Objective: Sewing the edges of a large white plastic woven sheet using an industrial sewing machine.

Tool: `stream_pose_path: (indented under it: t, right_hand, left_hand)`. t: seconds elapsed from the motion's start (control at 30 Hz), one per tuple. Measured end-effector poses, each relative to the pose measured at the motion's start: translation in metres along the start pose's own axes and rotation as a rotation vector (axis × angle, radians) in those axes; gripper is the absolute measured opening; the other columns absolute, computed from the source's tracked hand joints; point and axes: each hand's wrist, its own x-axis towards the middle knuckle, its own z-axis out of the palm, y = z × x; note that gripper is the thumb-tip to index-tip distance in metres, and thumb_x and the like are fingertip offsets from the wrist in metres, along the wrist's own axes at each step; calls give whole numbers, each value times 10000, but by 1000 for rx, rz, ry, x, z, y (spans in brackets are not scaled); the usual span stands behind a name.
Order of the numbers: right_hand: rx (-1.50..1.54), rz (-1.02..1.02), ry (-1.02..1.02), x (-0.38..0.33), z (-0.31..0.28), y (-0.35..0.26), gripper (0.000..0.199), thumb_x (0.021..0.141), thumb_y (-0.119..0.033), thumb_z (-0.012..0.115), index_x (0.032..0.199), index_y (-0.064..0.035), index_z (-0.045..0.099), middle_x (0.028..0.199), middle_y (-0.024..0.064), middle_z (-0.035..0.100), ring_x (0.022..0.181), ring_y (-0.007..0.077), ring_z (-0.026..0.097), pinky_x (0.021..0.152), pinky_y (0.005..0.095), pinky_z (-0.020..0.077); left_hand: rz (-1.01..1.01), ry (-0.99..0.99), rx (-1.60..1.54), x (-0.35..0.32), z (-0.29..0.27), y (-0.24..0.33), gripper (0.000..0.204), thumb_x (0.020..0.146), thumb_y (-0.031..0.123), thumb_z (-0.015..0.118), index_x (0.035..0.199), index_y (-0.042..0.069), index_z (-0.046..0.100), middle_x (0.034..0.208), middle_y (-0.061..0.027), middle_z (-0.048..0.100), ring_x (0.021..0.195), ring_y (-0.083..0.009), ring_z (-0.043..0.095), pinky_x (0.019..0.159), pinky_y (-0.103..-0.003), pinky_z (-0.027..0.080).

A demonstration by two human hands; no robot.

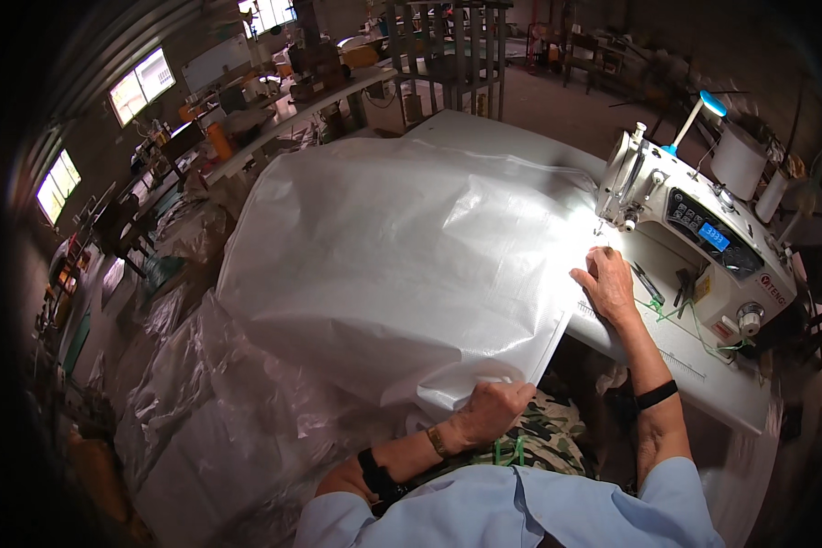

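A large sheet of white, shiny plastic-like fabric (365, 237) covers most of the sewing table and drapes over its near left side. My left hand (495, 411) is closed on the sheet's near edge, close to my lap. At the sheet's right edge, my right hand (606, 281) rests with bent fingers just in front of the needle area; its fingertips touch the brightly lit fabric, and whether they pinch it cannot be made out. The white sewing machine (694, 219) stands to the right, its lamp glare washing out the fabric near the needle.
Dark snips (648, 287) and green thread (694, 315) lie on the machine bed beside my right hand. A white thread cone (740, 161) stands behind the machine. Crumpled translucent sheeting (219, 402) heaps at the left. A long workbench (292, 114) lies further back.
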Motion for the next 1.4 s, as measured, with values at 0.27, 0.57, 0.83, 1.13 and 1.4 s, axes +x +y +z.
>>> stream_pose_path:
  t: [0.27,0.57,0.83,1.13,1.4]
  right_hand:
    - [6,-1,10,0,1,5,377,817,-365,761,918,-32,617,938,109,608,935,285,552,852,413,420]
    - [-19,13,-10,1,0,3,388,820,-386,755,924,-35,626,960,111,616,949,288,552,871,407,418]
    - [-3,23,-21,1,-1,2,396,825,-396,748,927,-35,620,967,112,620,954,286,553,873,403,415]
    - [-4,0,42,1,1,6,391,816,-392,757,932,-43,625,935,103,619,941,280,553,863,405,419]
    - [-11,19,15,-2,0,-2,384,817,-394,754,890,-41,620,903,108,615,939,287,550,863,401,419]
  left_hand:
    - [-2,-12,-19,1,2,0,133,766,16,630,796,51,506,666,-113,547,629,-280,635,542,-386,497]
    - [-30,-39,-19,-2,4,0,177,751,5,663,818,47,505,682,-119,546,655,-297,631,562,-390,497]
    - [-44,-48,-5,-2,5,0,171,750,7,661,824,39,510,681,-122,550,650,-299,630,565,-391,500]
    - [-45,-51,0,-1,6,0,171,753,7,662,843,34,519,698,-125,564,660,-300,633,568,-391,501]
    - [-70,-79,-29,-9,5,2,178,778,23,672,885,30,531,715,-138,576,672,-313,635,575,-400,500]
